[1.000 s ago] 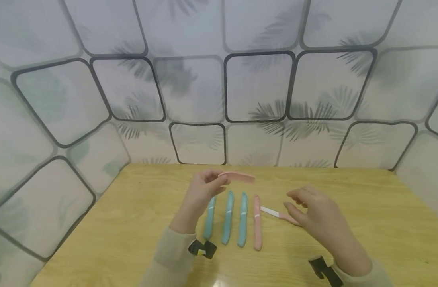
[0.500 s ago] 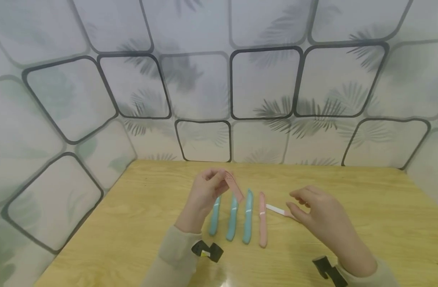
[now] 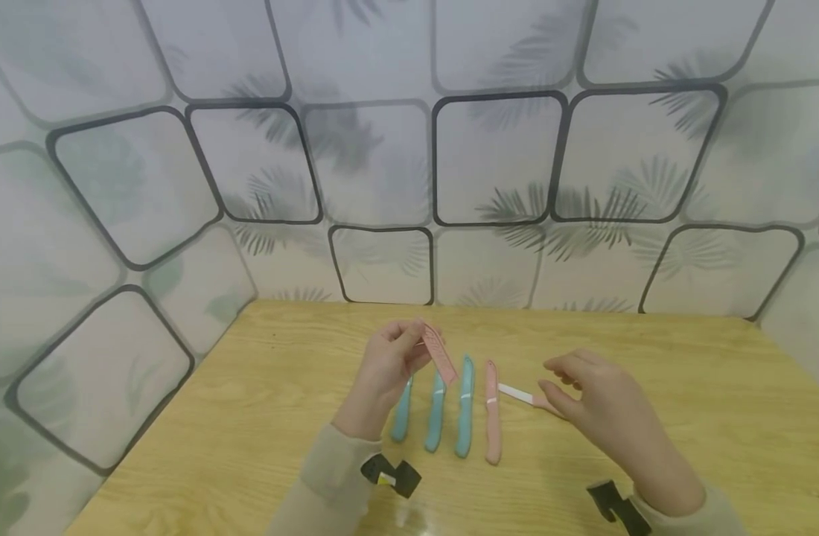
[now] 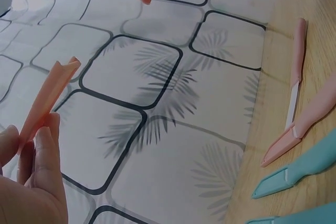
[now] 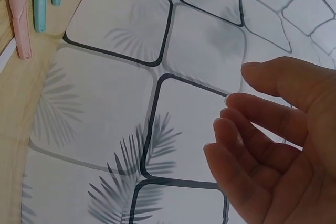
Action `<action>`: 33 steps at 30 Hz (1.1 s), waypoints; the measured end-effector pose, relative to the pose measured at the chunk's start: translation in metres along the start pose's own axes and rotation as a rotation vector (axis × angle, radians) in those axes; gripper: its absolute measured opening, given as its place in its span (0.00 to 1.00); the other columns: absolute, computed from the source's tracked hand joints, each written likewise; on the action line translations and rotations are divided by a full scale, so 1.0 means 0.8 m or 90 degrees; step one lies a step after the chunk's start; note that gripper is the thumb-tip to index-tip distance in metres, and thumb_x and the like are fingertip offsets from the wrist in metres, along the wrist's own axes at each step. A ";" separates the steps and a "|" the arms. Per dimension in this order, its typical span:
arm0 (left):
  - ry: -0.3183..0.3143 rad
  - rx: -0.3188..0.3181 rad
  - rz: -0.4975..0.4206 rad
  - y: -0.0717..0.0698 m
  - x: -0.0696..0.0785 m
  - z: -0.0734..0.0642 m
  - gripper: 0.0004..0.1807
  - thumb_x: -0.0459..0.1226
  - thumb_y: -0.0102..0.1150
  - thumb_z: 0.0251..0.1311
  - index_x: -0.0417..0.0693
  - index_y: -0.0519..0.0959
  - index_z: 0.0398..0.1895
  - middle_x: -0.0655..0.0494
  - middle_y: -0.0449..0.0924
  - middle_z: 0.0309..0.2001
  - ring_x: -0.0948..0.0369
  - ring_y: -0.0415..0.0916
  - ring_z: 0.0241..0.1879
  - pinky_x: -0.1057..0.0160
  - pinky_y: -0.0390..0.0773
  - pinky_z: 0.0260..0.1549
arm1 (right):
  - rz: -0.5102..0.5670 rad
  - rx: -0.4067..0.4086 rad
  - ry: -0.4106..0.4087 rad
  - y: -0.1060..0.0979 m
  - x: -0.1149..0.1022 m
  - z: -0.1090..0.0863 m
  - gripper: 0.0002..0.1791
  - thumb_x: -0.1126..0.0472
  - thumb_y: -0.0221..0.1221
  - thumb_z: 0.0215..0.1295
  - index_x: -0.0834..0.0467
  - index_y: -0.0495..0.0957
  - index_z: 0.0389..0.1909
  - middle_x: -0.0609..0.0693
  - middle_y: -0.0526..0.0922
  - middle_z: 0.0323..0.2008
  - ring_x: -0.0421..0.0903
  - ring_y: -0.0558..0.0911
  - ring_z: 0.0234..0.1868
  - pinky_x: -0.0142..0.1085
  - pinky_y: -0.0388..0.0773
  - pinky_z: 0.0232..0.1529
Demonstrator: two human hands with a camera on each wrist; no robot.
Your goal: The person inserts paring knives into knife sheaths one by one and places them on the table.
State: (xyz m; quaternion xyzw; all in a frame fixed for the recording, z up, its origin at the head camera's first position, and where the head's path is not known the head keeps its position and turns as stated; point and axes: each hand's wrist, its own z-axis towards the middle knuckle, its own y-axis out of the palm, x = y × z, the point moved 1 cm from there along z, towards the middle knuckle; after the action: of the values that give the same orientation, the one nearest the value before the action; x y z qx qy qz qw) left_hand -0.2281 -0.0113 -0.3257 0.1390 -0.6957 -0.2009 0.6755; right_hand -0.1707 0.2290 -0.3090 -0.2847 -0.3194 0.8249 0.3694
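A pink knife sheath [image 3: 438, 353] is pinched between thumb and fingers of my left hand [image 3: 380, 372], up over the far ends of the teal knives. Its free end slants down to the right and raised marks show on its face. In the left wrist view the sheath [image 4: 50, 93] looks like a hollow channel. My right hand [image 3: 604, 394] hovers with loosely bent fingers and holds nothing; the right wrist view shows the gap between thumb and fingers. Nearest to it lies a pink-handled knife [image 3: 517, 394] with its white blade bare, the handle partly hidden behind that hand.
Left of the bare knife, a sheathed pink knife [image 3: 493, 424] and three sheathed teal knives [image 3: 464, 424] lie side by side on the wooden table [image 3: 249, 417]. A patterned backdrop [image 3: 490, 268] rises at the table's far edge and at both sides.
My left hand has turned the sheath from pointing right to slanting down and right, its marked face now showing. The right hand has stayed nearly still; the head view has shifted slightly.
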 end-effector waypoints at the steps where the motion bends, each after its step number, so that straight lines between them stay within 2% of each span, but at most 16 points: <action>1: 0.000 0.003 0.003 0.000 0.000 0.000 0.08 0.34 0.50 0.61 0.41 0.72 0.25 0.50 0.79 0.31 0.60 0.78 0.30 0.67 0.78 0.34 | 0.000 -0.001 0.000 0.000 0.001 0.000 0.11 0.65 0.67 0.40 0.61 0.79 0.29 0.49 0.79 0.27 0.44 0.77 0.24 0.35 0.75 0.21; 7: 0.004 0.005 0.001 0.000 0.001 -0.001 0.07 0.33 0.50 0.61 0.40 0.71 0.26 0.50 0.79 0.31 0.60 0.79 0.30 0.66 0.78 0.36 | -0.003 -0.029 0.019 0.002 0.005 0.000 0.10 0.65 0.67 0.42 0.61 0.79 0.29 0.49 0.79 0.28 0.44 0.77 0.26 0.36 0.75 0.22; 18: 0.013 0.000 -0.010 0.000 0.002 -0.002 0.07 0.32 0.50 0.60 0.41 0.71 0.25 0.50 0.79 0.29 0.60 0.79 0.30 0.66 0.78 0.35 | -0.010 -0.171 0.082 0.010 0.021 0.000 0.10 0.62 0.65 0.47 0.61 0.79 0.31 0.48 0.78 0.27 0.46 0.77 0.28 0.41 0.75 0.26; 33: 0.024 -0.005 -0.007 0.001 0.001 -0.001 0.07 0.33 0.51 0.60 0.41 0.72 0.24 0.50 0.80 0.29 0.60 0.79 0.29 0.67 0.78 0.32 | -0.008 -0.292 0.139 0.038 0.054 -0.004 0.10 0.61 0.64 0.49 0.62 0.79 0.31 0.49 0.77 0.24 0.46 0.75 0.26 0.42 0.74 0.25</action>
State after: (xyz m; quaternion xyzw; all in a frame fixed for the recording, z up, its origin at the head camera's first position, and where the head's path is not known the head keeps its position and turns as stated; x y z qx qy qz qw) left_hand -0.2270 -0.0113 -0.3243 0.1438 -0.6813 -0.2045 0.6880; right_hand -0.2056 0.2485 -0.3436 -0.4464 -0.4586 0.6926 0.3328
